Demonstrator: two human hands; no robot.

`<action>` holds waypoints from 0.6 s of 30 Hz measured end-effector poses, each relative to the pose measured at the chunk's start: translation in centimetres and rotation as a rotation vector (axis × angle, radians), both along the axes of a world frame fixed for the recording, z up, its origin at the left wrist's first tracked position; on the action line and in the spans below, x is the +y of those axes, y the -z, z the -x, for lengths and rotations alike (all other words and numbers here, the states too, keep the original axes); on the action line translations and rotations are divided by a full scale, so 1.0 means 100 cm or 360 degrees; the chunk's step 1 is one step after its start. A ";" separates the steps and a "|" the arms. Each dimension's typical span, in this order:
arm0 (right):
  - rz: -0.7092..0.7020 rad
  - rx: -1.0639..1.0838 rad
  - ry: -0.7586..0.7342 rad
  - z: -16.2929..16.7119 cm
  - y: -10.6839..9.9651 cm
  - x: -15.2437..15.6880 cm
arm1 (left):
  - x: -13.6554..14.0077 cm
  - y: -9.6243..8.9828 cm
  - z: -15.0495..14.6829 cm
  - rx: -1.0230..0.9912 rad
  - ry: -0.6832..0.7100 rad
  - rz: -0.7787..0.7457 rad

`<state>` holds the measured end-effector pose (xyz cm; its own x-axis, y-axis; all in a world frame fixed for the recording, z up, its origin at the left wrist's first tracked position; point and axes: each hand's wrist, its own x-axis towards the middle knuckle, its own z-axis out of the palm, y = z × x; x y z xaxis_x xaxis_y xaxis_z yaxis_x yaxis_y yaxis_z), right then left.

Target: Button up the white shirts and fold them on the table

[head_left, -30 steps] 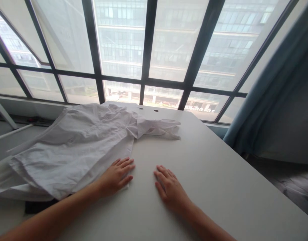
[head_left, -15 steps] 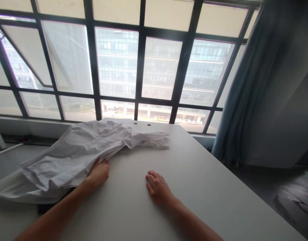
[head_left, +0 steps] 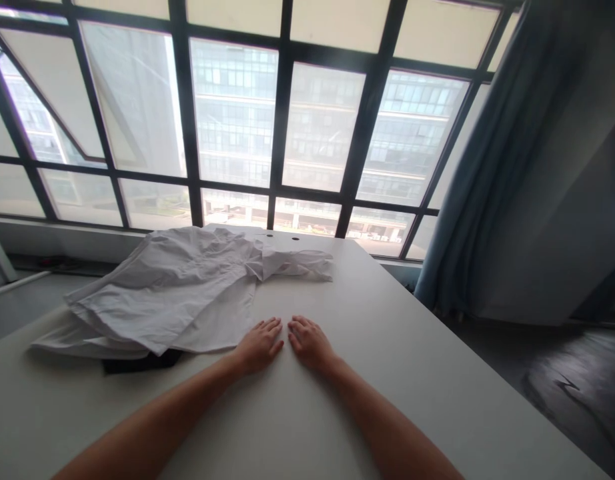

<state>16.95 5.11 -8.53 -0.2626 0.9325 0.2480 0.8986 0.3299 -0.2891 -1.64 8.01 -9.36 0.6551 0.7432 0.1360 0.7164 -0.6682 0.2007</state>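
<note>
A white shirt (head_left: 172, 280) lies spread and wrinkled on the white table (head_left: 307, 427), with one sleeve (head_left: 302, 265) stretched to the right. My left hand (head_left: 260, 345) rests flat on the tabletop at the shirt's near right edge, fingers extended and gripping nothing. Just to its right, my right hand (head_left: 310, 341) also lies flat with its fingers out, holding nothing. A small gap separates the fingertips of the two hands. Part of a black item (head_left: 142, 363) sticks out from under the shirt's near edge; the rest of it is covered.
Two dark round holes show near the table's far end. Beyond stands a large dark-framed window (head_left: 282, 127), one pane tilted open at the left. A blue-grey curtain (head_left: 482, 187) hangs at the right, and dark floor (head_left: 562, 380) lies past the table's right edge.
My left hand has let go of the shirt's near edge and moved right, beside my right hand. That edge now lies further out over the table. My right hand has hardly moved.
</note>
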 end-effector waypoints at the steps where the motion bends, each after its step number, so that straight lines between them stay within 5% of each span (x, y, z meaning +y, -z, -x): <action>1: 0.0019 0.0008 -0.0007 -0.001 0.001 0.001 | 0.002 0.004 0.001 -0.0015 0.0000 -0.0003; 18: 0.0117 0.0007 -0.0084 -0.008 -0.002 -0.003 | 0.002 0.001 0.008 -0.0116 0.0045 0.0077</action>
